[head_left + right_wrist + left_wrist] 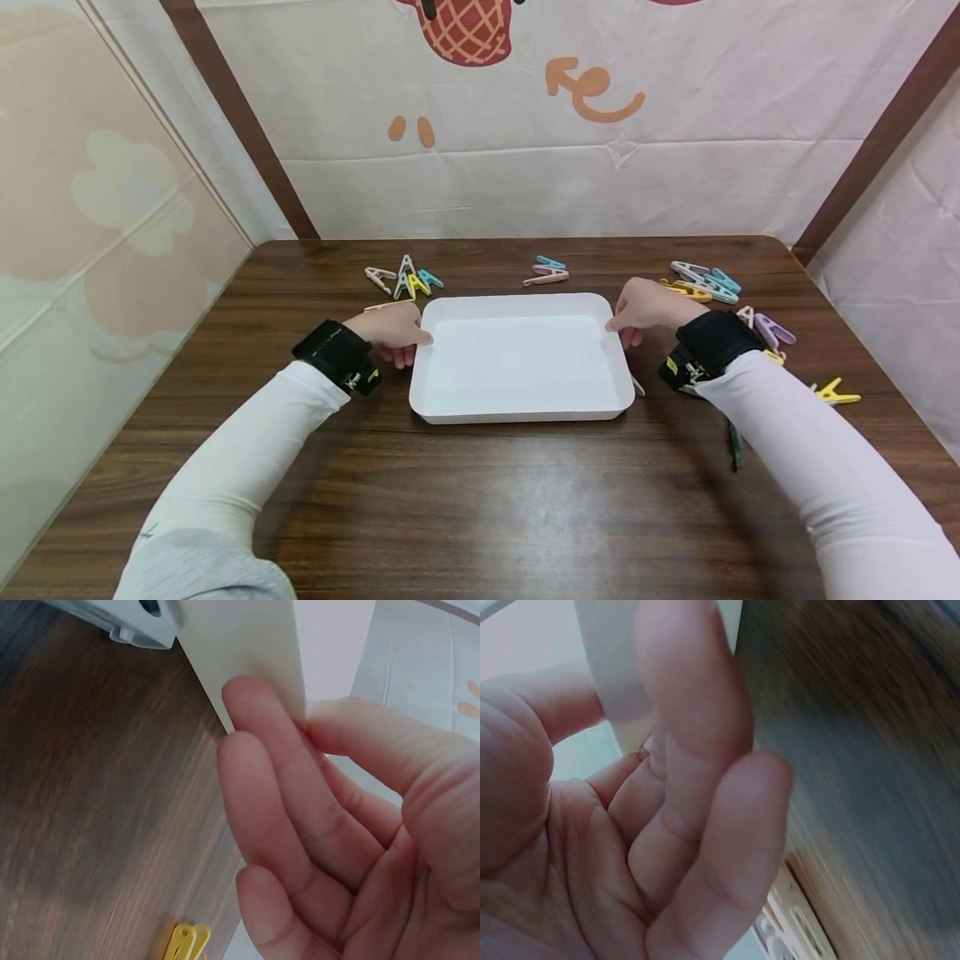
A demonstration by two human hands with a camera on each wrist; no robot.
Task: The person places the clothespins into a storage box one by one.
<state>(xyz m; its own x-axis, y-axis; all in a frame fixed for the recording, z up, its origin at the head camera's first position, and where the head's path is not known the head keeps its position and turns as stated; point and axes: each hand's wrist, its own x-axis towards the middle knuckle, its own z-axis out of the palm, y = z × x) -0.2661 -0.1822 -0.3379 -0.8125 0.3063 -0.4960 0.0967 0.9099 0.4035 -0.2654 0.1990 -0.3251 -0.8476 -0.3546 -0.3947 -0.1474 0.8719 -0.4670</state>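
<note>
A white rectangular tray [525, 358] lies on the brown table, its inside bare. My left hand [393, 332] grips the tray's left rim, the thumb over the edge and the other fingers outside it. On the opposite side my right hand [641, 307] pinches the right rim near the far corner. In the right wrist view the thumb and fingers of the right hand [322, 795] close on the tray wall [247, 645]. In the left wrist view the left hand [667, 802] has curled fingers against the pale tray wall [619, 660].
Clothespins lie around the tray: a coloured group [408, 279] at the back left, a pink clothespin [546, 276] behind it, more clothespins [705, 282] at the back right. A purple clothespin [774, 330] and a yellow clothespin [836, 393] lie beside the right arm. A dark green object [736, 446] is partly hidden.
</note>
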